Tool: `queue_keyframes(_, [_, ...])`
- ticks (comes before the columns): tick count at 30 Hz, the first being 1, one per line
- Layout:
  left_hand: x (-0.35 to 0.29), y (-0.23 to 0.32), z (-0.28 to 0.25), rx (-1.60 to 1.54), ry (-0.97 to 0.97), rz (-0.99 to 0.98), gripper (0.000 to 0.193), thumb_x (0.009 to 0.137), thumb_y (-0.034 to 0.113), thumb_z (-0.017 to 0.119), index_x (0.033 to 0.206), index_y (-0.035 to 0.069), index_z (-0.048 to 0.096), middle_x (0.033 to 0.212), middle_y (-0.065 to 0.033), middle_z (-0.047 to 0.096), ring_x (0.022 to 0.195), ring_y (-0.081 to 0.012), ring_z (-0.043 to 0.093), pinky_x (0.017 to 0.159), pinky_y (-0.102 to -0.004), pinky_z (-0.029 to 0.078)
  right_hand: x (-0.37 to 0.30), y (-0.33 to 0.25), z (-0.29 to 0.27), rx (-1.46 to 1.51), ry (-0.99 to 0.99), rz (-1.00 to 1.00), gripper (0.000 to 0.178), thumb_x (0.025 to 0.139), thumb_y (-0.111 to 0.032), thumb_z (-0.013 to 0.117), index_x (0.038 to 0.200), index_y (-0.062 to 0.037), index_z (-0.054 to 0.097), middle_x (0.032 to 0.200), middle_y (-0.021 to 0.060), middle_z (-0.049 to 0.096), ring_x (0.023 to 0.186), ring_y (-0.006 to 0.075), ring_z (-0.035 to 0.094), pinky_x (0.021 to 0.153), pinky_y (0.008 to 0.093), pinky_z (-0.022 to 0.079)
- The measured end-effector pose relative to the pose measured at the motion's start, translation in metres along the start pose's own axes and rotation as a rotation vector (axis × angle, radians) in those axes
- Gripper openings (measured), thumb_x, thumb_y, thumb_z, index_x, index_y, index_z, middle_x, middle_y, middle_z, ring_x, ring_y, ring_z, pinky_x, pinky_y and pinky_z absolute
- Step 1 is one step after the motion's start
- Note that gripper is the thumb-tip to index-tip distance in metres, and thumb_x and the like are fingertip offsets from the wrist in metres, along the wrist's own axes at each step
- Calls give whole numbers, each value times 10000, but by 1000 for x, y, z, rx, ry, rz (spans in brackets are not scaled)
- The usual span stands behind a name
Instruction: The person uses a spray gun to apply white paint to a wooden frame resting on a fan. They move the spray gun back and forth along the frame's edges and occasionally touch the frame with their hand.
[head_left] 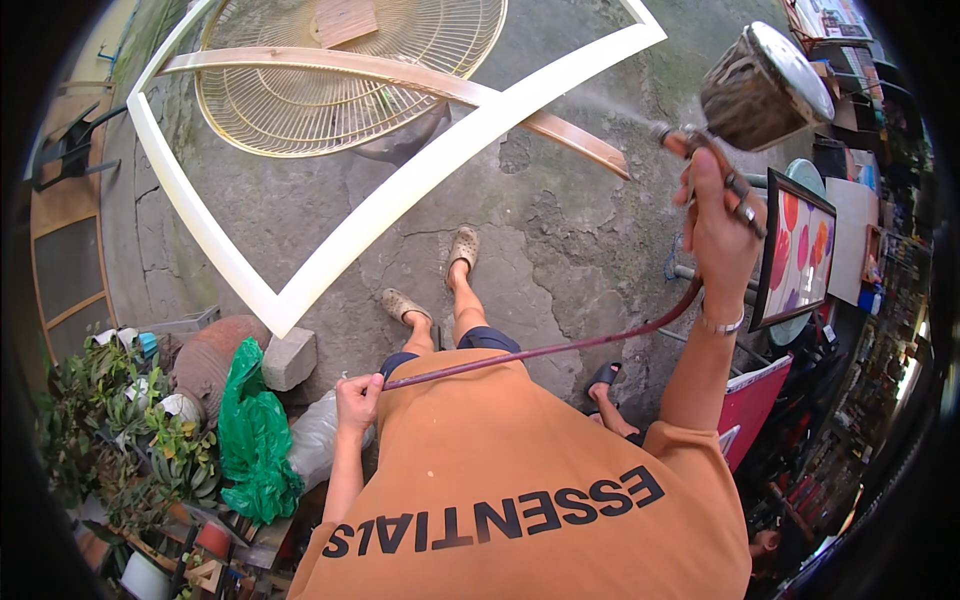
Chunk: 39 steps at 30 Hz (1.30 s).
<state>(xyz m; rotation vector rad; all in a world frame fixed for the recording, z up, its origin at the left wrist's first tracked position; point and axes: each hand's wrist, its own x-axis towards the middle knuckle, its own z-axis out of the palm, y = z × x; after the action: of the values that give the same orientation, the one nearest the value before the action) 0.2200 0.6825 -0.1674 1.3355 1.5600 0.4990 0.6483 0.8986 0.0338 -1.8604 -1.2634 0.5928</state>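
so the right hand (722,235) grips a spray gun (740,100), mist blowing toward the frame (330,255) on the concrete. left hand (357,400) pinches the hose (540,350). frame looks evenly cream (how much is left, i can't tell).

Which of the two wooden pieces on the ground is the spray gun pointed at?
The brown curved strip: the spray gun in the right hand mists toward its near end, not the cream frame.

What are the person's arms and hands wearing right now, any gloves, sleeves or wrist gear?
No gloves: the left hand and right hand are bare. Both forearms are uncovered below the short sleeves of an orange T-shirt with dark lettering. A thin silver bracelet circles the right wrist.
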Motion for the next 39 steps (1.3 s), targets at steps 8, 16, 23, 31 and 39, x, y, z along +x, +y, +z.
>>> queue_keyframes(8, [-4, 7, 35, -50, -69, -94, 413, 959, 262, 595, 682, -44, 576, 522, -128, 420, 491, -136, 422, 485, -339, 349, 100, 56, -23, -20, 225, 22, 360, 983, -386, 589, 1043, -75, 761, 625, -8, 572, 403, 39, 405, 382, 224, 305])
queue_keyframes(16, [-5, 13, 39, -63, -24, -65, 397, 964, 261, 588, 712, -46, 595, 529, -133, 440, 503, -118, 433, 492, -335, 362, 97, 59, -33, -141, 364, -2, 376, 975, -415, 590, 1035, -88, 765, 639, 14, 631, 365, 54, 406, 357, 239, 302])
queue_keyframes(23, [-13, -27, -14, 41, 27, -68, 445, 951, 308, 606, 674, -40, 611, 493, -131, 401, 456, -132, 409, 465, -347, 329, -10, 6, -3, 40, 166, 212, 357, 975, -351, 616, 1038, -18, 728, 669, 15, 622, 411, 35, 440, 374, 207, 294])
queue_keyframes(31, [-15, -53, -66, 105, 34, 10, 466, 945, 310, 610, 644, -46, 593, 492, -135, 407, 432, -166, 397, 460, -351, 314, -94, -35, 21, 153, -18, 167, 320, 971, -284, 642, 1111, -8, 722, 689, -12, 605, 581, 16, 507, 491, 177, 335])
queue_keyframes(39, [-16, -70, -86, 148, 21, 24, 459, 942, 288, 611, 623, -37, 552, 493, -127, 391, 440, -167, 377, 458, -348, 305, -150, -56, 30, 192, -375, -6, 353, 955, -261, 626, 1083, 63, 679, 755, 91, 661, 469, 42, 480, 419, 200, 349])
